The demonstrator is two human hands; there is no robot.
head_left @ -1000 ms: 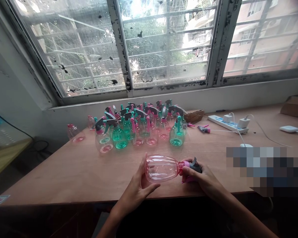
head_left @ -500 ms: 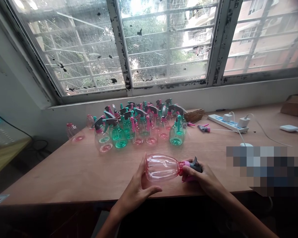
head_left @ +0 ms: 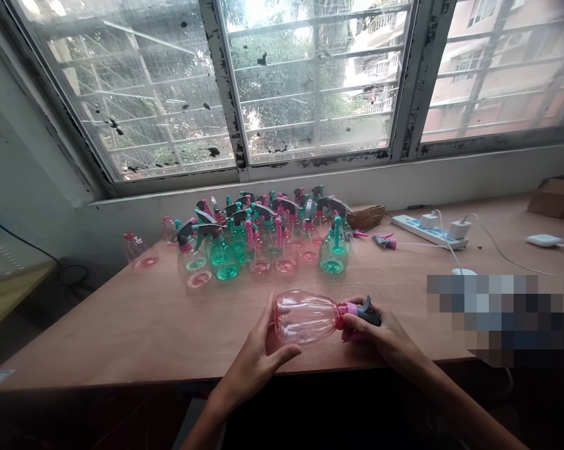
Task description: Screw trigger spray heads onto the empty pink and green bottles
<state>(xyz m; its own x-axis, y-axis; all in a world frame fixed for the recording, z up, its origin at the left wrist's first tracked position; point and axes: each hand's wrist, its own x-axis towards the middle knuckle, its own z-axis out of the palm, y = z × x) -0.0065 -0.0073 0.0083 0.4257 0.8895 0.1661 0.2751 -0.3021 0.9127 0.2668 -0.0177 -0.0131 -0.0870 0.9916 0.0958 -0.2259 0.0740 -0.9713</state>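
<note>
A clear pink spray bottle [head_left: 305,317] lies sideways in the air above the table's front edge, its base to the left. My right hand [head_left: 369,325] is closed around its neck and the grey and pink spray head [head_left: 367,312]. At the other end, my left hand [head_left: 261,350] cups the base, fingers partly hidden behind the bottle and thumb held away from it. Beyond my hands stands a group of spray bottles, among them a green one [head_left: 332,253] at the front right and a pink one [head_left: 196,269] at the front left.
Pink bottles without spray heads [head_left: 139,250] stand at the far left. A loose spray head [head_left: 386,242] lies right of the group, near a power strip [head_left: 429,231] with plugged-in chargers and white cables. Crumpled brown cardboard [head_left: 366,217] rests by the wall. The right front is blurred out.
Hardly anything differs. The whole view has shifted slightly, and both hands keep the pink spray bottle in nearly the same pose.
</note>
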